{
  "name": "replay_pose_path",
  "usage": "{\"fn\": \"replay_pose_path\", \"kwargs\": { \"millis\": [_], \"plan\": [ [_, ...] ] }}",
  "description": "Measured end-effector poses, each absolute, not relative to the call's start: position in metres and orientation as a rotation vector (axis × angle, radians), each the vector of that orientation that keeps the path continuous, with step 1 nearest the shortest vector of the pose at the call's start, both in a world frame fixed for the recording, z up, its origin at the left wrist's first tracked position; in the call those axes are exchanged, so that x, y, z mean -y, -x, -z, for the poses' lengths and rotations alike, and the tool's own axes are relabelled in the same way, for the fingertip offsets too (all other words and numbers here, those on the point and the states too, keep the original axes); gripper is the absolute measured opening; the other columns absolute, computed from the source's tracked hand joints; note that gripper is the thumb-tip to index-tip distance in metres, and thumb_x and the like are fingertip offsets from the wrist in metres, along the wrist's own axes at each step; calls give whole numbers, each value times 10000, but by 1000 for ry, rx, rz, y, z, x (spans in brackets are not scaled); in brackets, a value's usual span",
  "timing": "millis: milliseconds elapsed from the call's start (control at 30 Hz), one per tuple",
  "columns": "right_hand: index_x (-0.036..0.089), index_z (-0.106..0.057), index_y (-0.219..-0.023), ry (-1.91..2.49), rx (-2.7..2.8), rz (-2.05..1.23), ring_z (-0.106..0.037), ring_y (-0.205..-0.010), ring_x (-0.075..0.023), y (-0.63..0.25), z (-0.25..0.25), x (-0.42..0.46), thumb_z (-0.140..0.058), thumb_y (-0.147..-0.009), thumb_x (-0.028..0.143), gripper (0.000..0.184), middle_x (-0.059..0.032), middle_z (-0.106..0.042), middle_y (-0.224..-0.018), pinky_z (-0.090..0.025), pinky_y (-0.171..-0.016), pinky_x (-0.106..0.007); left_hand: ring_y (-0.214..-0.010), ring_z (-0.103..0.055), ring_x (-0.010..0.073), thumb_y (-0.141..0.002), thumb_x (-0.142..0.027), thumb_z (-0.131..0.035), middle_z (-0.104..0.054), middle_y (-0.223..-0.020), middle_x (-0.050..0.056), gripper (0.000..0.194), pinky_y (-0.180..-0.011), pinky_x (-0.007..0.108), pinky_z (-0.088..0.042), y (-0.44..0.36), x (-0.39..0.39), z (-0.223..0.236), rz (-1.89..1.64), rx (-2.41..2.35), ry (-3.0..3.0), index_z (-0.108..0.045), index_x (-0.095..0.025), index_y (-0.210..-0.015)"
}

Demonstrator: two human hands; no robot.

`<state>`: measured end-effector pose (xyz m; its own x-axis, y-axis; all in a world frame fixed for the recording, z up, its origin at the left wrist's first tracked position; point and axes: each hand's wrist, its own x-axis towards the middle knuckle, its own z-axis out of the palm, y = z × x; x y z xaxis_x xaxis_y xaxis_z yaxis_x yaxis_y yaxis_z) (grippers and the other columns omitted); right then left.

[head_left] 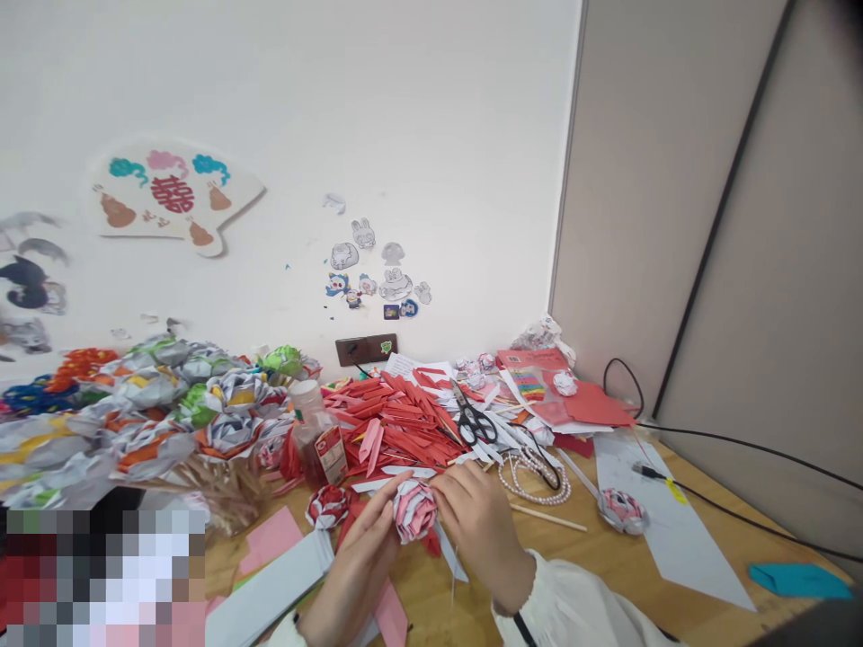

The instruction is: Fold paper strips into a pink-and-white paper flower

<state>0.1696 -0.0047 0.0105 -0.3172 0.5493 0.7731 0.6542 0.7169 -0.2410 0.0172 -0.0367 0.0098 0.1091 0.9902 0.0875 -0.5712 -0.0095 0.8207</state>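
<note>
A pink-and-white paper rose point(414, 509) is held between both my hands just above the wooden table point(586, 557). My left hand point(354, 566) grips it from the left, fingers curled against its side. My right hand point(475, 521) pinches it from the right, in a white sleeve. A second, red-and-white paper rose point(328, 505) lies just left of my left hand. Behind the rose sits a heap of red paper strips point(395, 418) with black scissors point(472, 420) on top.
Many finished paper flowers point(155, 404) on sticks crowd the left. A small glue bottle point(316, 436) stands near them. A bead string point(536, 476), a thin stick point(546, 517), another paper rose point(624, 510), black cables point(728, 512) and a teal paper point(799, 580) lie right.
</note>
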Motion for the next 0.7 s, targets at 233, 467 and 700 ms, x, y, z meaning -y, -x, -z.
{"fn": "replay_pose_path", "kwargs": {
  "millis": [233,467,700],
  "plan": [
    [186,-627,-837,989,2077,-17,-542,-764,-184,-172,-11,0,-547,-844,89,126,-27,-620,-807,-400,-665,-287,-1272,-401,245,-877,-266,-507,-607,-1243,55,313,-1079,407,-271,-12,30,1,-1389,-592,-864,-611,-247,-1171],
    [193,-640,-764,1067,1967,-240,-557,-702,-145,-172,-13,0,-565,-799,37,176,1,-616,-742,-383,-611,-233,-1273,-409,238,-891,-277,-486,-565,-1301,45,363,-1084,410,-269,-11,29,6,-1334,-572,-839,-536,-283,-1251],
    [196,-644,-836,909,1946,-365,-572,-739,-142,-179,-18,-3,-515,-879,125,153,-6,-625,-785,-403,-645,-234,-1242,-437,243,-883,-323,-501,-585,-1262,50,314,-1043,398,-333,-11,33,2,-1355,-660,-833,-594,-256,-1176]
  ]
}}
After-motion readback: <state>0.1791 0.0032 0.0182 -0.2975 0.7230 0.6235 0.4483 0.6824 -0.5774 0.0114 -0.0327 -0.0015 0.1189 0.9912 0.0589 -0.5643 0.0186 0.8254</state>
